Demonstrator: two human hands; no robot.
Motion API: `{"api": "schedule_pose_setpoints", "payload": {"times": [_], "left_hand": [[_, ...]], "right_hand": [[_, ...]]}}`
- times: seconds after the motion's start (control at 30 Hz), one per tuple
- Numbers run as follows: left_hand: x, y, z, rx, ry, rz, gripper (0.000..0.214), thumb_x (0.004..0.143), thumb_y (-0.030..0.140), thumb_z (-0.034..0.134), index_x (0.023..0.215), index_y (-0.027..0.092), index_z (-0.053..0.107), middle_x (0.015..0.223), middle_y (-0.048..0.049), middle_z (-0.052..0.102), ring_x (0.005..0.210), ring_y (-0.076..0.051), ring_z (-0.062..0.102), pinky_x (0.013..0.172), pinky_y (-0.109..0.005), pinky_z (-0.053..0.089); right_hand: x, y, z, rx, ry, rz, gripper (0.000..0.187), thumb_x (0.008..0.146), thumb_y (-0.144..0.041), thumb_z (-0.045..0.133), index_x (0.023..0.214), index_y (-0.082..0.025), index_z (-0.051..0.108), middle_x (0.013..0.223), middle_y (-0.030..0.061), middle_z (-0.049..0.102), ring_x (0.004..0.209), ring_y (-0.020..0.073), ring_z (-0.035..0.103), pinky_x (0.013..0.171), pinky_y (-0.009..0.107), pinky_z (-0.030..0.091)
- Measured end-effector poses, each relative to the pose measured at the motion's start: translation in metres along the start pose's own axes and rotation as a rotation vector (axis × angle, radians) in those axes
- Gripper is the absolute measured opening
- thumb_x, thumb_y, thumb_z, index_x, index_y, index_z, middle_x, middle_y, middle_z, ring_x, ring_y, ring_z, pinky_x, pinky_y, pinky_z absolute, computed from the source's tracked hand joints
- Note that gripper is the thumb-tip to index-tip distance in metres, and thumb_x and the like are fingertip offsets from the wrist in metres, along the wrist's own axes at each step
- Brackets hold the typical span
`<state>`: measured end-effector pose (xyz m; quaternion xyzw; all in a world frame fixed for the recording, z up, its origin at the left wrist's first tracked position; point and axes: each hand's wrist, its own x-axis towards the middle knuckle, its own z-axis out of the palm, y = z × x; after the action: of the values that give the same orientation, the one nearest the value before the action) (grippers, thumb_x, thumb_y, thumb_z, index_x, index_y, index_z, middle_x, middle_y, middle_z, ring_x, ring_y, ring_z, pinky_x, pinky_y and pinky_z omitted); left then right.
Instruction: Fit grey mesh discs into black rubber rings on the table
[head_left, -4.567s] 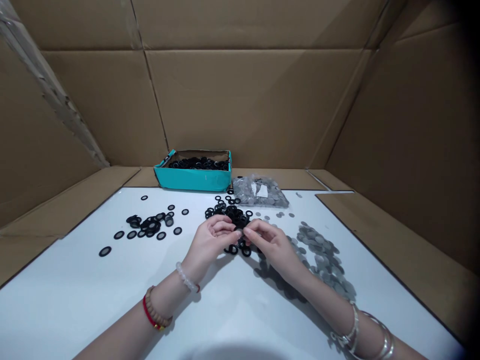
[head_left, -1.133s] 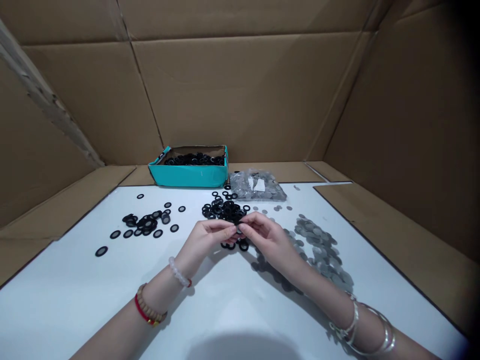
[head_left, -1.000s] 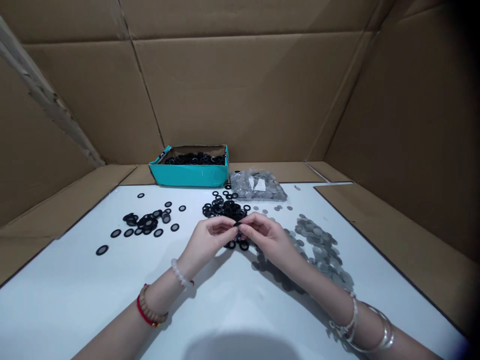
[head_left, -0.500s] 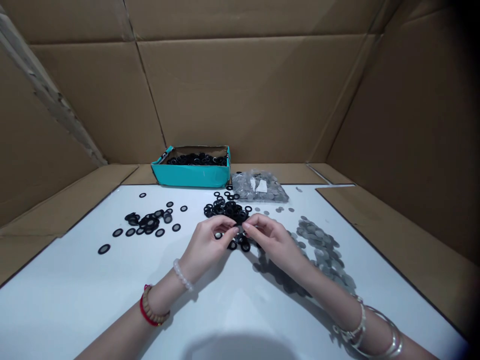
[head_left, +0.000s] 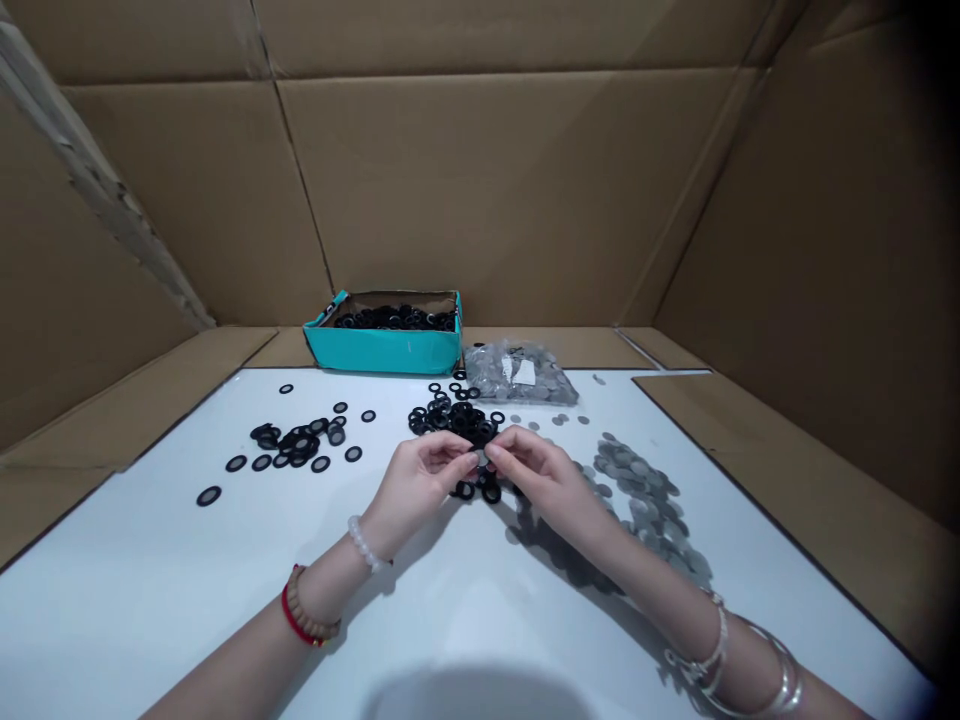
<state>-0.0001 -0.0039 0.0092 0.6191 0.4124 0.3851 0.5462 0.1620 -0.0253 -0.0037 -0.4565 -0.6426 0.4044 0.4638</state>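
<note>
Grey disc (head_left: pixel 481 458), partly hidden, approx face-on

You stood before a makeshift workshop booth: creased cardboard walls (head_left: pixel 510 180) closed in your white tabletop (head_left: pixel 450 610) on three sides, and small parts in bulk, black rings (head_left: pixel 461 415) and grey discs (head_left: pixel 636 466), lay heaped near a teal box (head_left: pixel 382 352) and plastic bag (head_left: pixel 486 376).
</note>
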Motion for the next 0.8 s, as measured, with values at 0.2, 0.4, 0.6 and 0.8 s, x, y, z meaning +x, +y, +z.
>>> {"api": "schedule_pose_setpoints", "payload": {"times": [0.2, 0.4, 0.6, 0.8], "left_hand": [[0.003, -0.005, 0.001, -0.135, -0.015, -0.128, 0.019, 0.066, 0.029, 0.069, 0.069, 0.013, 0.059, 0.064, -0.0002, 0.058, 0.062, -0.011, 0.054, 0.062, -0.023, 0.043], [0.004, -0.012, -0.002, -0.350, -0.161, -0.236, 0.022, 0.066, 0.033, 0.070, 0.067, 0.014, 0.058, 0.072, -0.0019, 0.060, 0.071, -0.011, 0.056, 0.072, -0.026, 0.044], [0.005, -0.011, 0.000, -0.228, -0.061, -0.186, 0.023, 0.061, 0.029, 0.073, 0.074, 0.015, 0.061, 0.071, -0.0006, 0.060, 0.067, -0.012, 0.055, 0.063, -0.024, 0.042], [0.006, -0.008, 0.000, -0.240, -0.015, -0.199, 0.023, 0.063, 0.030, 0.071, 0.075, 0.014, 0.060, 0.069, -0.0010, 0.059, 0.066, -0.011, 0.056, 0.065, -0.024, 0.043]], "right_hand": [[0.006, 0.007, 0.001, 0.220, 0.040, 0.103, 0.032, 0.068, -0.035, 0.069, 0.088, -0.019, 0.050, 0.078, -0.0002, 0.051, 0.073, 0.0135, 0.053, 0.065, 0.025, 0.046], [0.008, 0.003, -0.004, 0.278, 0.033, 0.227, 0.026, 0.064, -0.035, 0.070, 0.077, -0.018, 0.057, 0.076, 0.0012, 0.058, 0.073, 0.0148, 0.058, 0.072, 0.029, 0.047], [0.006, 0.009, 0.000, 0.160, 0.021, 0.105, 0.017, 0.071, -0.030, 0.064, 0.083, -0.018, 0.061, 0.082, 0.0029, 0.063, 0.077, 0.0162, 0.060, 0.072, 0.029, 0.048], [0.008, 0.012, -0.005, 0.070, 0.023, 0.019, 0.012, 0.075, -0.030, 0.059, 0.077, -0.019, 0.059, 0.078, 0.0021, 0.060, 0.075, 0.0160, 0.059, 0.071, 0.029, 0.048]]}}
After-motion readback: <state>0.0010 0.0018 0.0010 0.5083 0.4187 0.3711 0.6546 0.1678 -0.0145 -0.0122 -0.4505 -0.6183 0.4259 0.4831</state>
